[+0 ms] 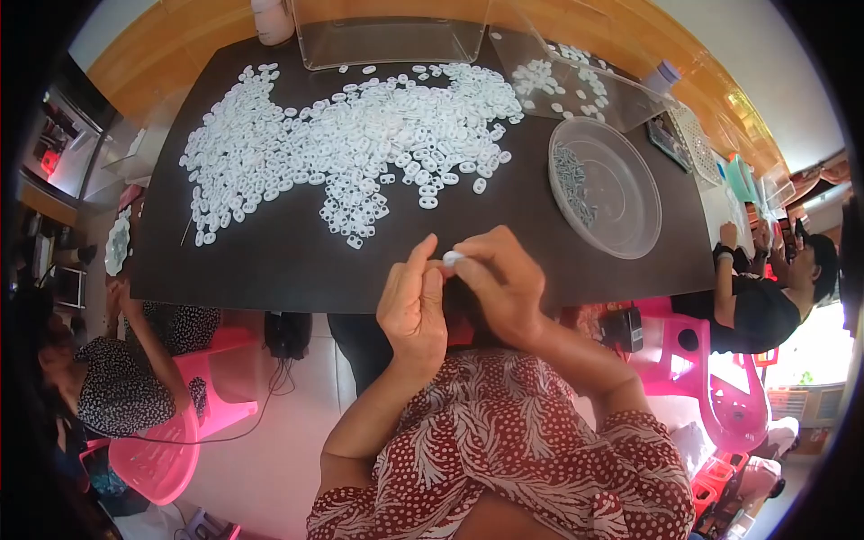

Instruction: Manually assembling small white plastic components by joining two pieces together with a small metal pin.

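Between the thumb and forefinger of my right hand (507, 283) is a small white plastic piece (453, 258), held just in front of the table's near edge. My left hand (414, 306) meets it from the other side, thumb and fingers drawn together close to the piece. Whatever those left fingers pinch is hidden. Beyond my hands spreads a wide pile of white oval plastic pieces with two holes (360, 135). A smaller heap of little white pieces (353, 205) juts from its near side. On the right, a round clear plastic dish (634, 216) contains many small grey metal parts (571, 184).
A clear plastic bin (391, 49) stands at the far edge; another (612, 99) at the back right has white pieces about it. A white bottle (273, 22) is at the far left. People sit on both sides, by pink plastic chairs (733, 405). A cable (256, 418) trails leftward.
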Tool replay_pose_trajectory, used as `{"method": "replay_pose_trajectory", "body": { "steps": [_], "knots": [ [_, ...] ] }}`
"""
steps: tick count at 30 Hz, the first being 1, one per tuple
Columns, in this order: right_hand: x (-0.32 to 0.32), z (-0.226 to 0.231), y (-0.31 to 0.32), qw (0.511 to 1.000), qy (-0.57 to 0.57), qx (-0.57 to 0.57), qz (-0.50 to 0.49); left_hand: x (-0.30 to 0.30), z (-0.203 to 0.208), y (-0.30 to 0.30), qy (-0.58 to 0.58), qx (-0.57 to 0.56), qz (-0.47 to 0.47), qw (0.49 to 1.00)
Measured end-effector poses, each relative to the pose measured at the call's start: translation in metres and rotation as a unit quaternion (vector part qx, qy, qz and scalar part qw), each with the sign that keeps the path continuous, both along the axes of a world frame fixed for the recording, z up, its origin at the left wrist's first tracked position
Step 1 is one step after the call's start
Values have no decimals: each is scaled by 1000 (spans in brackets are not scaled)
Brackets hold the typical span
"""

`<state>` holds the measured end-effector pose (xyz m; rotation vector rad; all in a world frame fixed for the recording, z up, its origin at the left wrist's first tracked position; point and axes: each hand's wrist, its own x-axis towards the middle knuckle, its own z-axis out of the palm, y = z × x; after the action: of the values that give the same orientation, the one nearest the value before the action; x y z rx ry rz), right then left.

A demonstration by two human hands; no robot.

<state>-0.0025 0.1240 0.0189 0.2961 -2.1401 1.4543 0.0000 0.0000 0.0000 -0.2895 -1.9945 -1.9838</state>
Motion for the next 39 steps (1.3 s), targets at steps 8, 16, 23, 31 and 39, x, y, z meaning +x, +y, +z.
{"method": "replay_pose_trajectory", "body": {
  "steps": [8, 16, 23, 31, 39],
  "knots": [
    [-39, 72, 87, 971, 39, 158, -178, -44, -1, -61, 145, -388, 193, 890],
    [-129, 114, 188, 934, 96, 213, -269, -63, -3, -40, 144, -468, 172, 855],
    [-188, 119, 221, 890, 105, 320, -308, -83, -5, -27, 153, -481, 128, 854],
    [-217, 98, 236, 851, 40, 440, -283, -84, -2, -28, 146, -475, 121, 860],
    [-167, 100, 195, 837, 258, 409, -256, -69, 7, -34, 154, -400, 101, 898]
  ]
}}
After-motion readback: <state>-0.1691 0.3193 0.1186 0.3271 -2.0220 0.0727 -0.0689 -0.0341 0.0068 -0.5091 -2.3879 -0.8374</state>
